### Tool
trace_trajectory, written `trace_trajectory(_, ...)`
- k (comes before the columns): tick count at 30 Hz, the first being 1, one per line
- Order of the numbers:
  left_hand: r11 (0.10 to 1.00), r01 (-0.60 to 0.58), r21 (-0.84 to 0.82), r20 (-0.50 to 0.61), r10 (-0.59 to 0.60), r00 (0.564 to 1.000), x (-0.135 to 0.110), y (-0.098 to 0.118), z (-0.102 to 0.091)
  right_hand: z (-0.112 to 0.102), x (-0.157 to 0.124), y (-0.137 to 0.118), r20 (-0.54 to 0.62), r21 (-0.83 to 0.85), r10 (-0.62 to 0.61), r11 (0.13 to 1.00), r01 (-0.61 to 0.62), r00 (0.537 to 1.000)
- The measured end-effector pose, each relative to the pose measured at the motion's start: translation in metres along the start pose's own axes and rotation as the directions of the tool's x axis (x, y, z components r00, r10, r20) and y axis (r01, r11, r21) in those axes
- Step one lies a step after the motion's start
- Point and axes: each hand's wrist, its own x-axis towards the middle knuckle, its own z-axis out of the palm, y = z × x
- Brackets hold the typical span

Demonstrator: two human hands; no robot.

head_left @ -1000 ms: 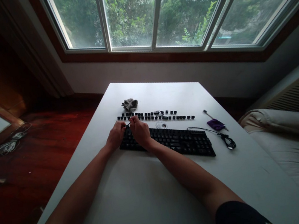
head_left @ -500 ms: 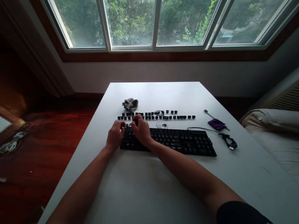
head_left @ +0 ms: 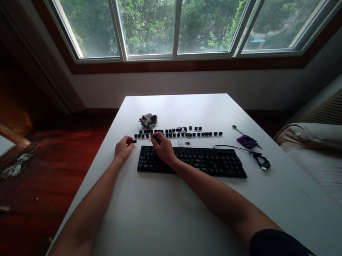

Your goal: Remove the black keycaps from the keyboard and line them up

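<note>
My left hand (head_left: 123, 148) is off the keyboard's left end, thumb and finger pinching a small black keycap (head_left: 134, 141) just above the white table. Over the left part of the black keyboard (head_left: 209, 158) is my right hand (head_left: 163, 146), its fingers closed round a small dark tool, seemingly a keycap puller (head_left: 155, 138), mostly hidden by the fingers. Loose black keycaps (head_left: 172, 134) lie in two rough rows beyond the keyboard. Between them and the keyboard sits a clear round piece (head_left: 184, 143).
A crumpled grey cloth (head_left: 148, 120) lies behind the keycap rows. To the right are the coiled USB cable (head_left: 262, 161), a purple cloth or pouch (head_left: 247, 142) and a thin brush-like stick (head_left: 234, 127). A pale sofa (head_left: 319, 151) borders the white table (head_left: 148, 228).
My left hand has moved left, away from the right hand, carrying the keycap off the keyboard. My right hand has shifted slightly and stays above the keyboard's left part.
</note>
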Motion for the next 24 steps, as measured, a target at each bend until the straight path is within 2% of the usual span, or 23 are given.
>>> trace_trajectory(5, 0.991, 0.017, 0.131, 0.008, -0.018, 1.000, 0.016, -0.005, 0.004, 0.005, 0.002, 0.005, -0.021, 0.171, -0.045, 0.984, 0.048, 0.999)
trace_trajectory(9, 0.976, -0.042, 0.213, -0.018, 0.047, 0.999, 0.016, -0.008, 0.006, 0.004, 0.005, 0.006, -0.017, 0.273, -0.071, 0.959, 0.073, 0.997)
trace_trajectory(15, 0.982, -0.083, 0.170, -0.037, 0.090, 0.995, 0.014, -0.010, 0.006, -0.001, 0.006, 0.002, 0.012, 0.411, -0.095, 0.908, 0.082, 0.995)
trace_trajectory(19, 0.981, -0.100, 0.168, -0.038, 0.108, 0.993, 0.012, -0.009, 0.004, -0.003, 0.007, -0.001, 0.013, 0.433, -0.109, 0.897, 0.093, 0.994)
trace_trajectory(24, 0.969, -0.157, 0.190, -0.100, 0.178, 0.979, 0.006, -0.001, 0.001, -0.003, 0.013, 0.004, 0.040, 0.509, -0.101, 0.858, 0.067, 0.994)
